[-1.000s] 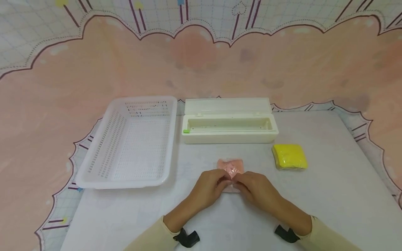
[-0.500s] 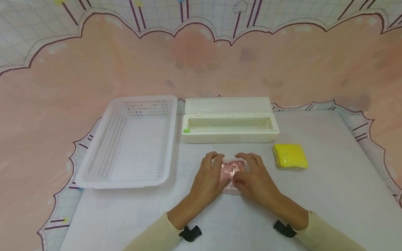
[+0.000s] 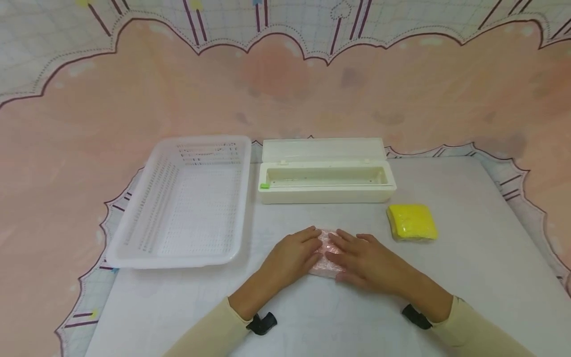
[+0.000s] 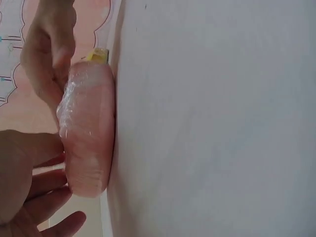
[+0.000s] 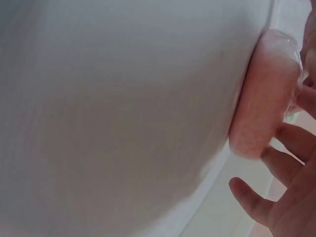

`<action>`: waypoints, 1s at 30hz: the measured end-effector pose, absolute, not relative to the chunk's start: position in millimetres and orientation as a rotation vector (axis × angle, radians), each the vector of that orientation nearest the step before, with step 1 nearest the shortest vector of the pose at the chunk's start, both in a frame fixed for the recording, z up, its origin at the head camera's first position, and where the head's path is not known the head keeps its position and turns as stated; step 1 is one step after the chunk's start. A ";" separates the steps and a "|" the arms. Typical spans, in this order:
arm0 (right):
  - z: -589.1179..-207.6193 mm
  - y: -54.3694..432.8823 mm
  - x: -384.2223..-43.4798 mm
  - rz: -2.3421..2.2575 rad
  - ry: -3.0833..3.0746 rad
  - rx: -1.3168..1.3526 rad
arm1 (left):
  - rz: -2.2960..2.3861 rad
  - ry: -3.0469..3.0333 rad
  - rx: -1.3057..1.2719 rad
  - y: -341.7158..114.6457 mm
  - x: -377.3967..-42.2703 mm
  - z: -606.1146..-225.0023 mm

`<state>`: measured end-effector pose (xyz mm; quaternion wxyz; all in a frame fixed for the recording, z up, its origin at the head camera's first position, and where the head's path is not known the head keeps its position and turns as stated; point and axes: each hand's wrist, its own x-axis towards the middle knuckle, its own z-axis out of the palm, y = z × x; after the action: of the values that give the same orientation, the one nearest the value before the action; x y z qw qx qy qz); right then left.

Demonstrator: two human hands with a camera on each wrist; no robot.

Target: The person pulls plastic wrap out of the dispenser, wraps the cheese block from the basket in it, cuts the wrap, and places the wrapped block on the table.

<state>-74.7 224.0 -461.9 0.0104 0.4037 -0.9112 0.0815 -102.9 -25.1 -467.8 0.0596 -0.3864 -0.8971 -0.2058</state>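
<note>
A pink block-shaped packet (image 3: pixel 327 270), wrapped in shiny clear plastic film, lies flat on the white table between my hands. My left hand (image 3: pixel 289 259) touches its left side and top with relaxed fingers. From the right, my right hand (image 3: pixel 376 265) rests its spread fingers on the top. In the left wrist view the packet (image 4: pixel 90 133) shows a smooth rounded side, with film crinkled along its upper face. Fingertips of the right hand touch the packet (image 5: pixel 266 98) in the right wrist view. Part of its top is hidden under the fingers.
A yellow wrapped packet (image 3: pixel 411 222) lies to the right. Behind my hands stands a long cream box (image 3: pixel 327 196) with its lid raised and a green tab (image 3: pixel 265 186). A white perforated basket (image 3: pixel 178 262) is at the left. Patterned cloth (image 3: pixel 285 99) hangs behind the table.
My fingers pinched at the packet's middle, then spread around it, and now lie over its top. The right hand has flattened across it. The basket, box and yellow packet stay put.
</note>
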 end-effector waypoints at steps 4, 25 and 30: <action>-463.5 226.9 -74.4 0.158 -2.834 1.355 | -0.617 -2.754 -1.281 -32.3 -106.7 -468.6; -452.3 217.6 -67.8 2.107 -3.049 0.392 | -2.215 -2.915 -0.714 -37.0 -94.5 -476.1; -449.7 218.9 -65.3 2.468 -2.913 0.194 | -2.705 -2.740 -0.410 -30.7 -92.0 -475.7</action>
<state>-65.3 218.9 -449.7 -0.3343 0.0477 -0.7182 0.6084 -92.0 -30.7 -475.7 -0.3572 -0.0990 -0.6609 -0.6526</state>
